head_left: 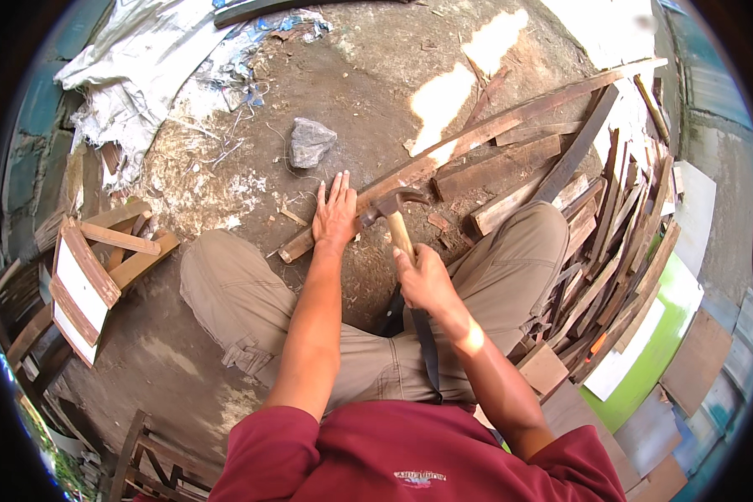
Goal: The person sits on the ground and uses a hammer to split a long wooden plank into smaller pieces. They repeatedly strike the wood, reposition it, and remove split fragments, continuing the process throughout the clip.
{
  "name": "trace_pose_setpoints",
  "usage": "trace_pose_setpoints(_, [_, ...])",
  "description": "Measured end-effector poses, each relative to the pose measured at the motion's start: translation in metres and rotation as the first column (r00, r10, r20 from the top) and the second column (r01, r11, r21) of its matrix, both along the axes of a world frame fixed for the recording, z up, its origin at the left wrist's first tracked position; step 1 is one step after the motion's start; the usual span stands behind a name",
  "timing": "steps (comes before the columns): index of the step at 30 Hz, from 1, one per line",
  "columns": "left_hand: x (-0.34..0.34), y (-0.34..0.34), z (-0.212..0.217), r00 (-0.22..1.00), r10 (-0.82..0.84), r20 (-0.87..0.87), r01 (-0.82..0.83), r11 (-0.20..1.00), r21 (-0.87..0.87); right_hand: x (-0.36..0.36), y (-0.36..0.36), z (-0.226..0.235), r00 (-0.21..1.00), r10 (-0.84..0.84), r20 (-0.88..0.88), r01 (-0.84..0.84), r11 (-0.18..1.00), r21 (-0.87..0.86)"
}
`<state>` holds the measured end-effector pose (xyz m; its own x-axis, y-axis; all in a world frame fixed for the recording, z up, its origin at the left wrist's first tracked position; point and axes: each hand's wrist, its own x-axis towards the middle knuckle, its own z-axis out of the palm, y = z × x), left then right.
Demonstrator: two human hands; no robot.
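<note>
A claw hammer (400,226) with a pale wooden handle and a dark, rusty head is in my right hand (427,280), its fingers wrapped round the handle. The hammer's head hangs over or beside a long wooden plank (427,167) that runs from between my knees to the far right. My left hand (335,211) lies across the near end of that plank, palm down with fingers stretched out. Just beyond those fingertips sits a grey rock (311,142) on the ground.
A pile of split wood scraps (623,243) rises beside my right knee. Shorter planks (498,167) lie under and beside the long one. At the left stand nailed wooden pieces (100,268). White sacking (142,75) covers the far left, and flat boards (699,356) lean at the right.
</note>
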<state>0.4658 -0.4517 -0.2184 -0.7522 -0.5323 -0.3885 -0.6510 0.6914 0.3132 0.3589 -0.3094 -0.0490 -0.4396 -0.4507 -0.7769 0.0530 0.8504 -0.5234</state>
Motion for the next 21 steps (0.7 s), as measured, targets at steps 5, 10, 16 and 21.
trace_pose_setpoints(5, [0.0,-0.002,-0.007,0.993,0.041,-0.109,-0.049,0.996,-0.071,0.004,0.01,0.055,0.903,0.244,-0.352,-0.301,0.946,-0.117])
trace_pose_setpoints(10, [0.003,-0.009,-0.006,0.993,0.054,-0.101,-0.059,0.997,-0.042,-0.005,0.011,0.044,0.802,0.188,-0.567,-0.392,0.882,-0.261])
trace_pose_setpoints(16, [-0.005,-0.024,0.014,0.993,0.049,-0.109,-0.044,0.998,0.053,0.002,0.003,0.019,0.789,0.036,-0.613,-0.334,0.863,-0.379])
trace_pose_setpoints(21, [0.001,-0.074,0.044,0.671,0.56,-0.485,-0.347,0.816,0.462,0.004,-0.016,0.015,0.787,0.078,-0.612,-0.361,0.862,-0.355])
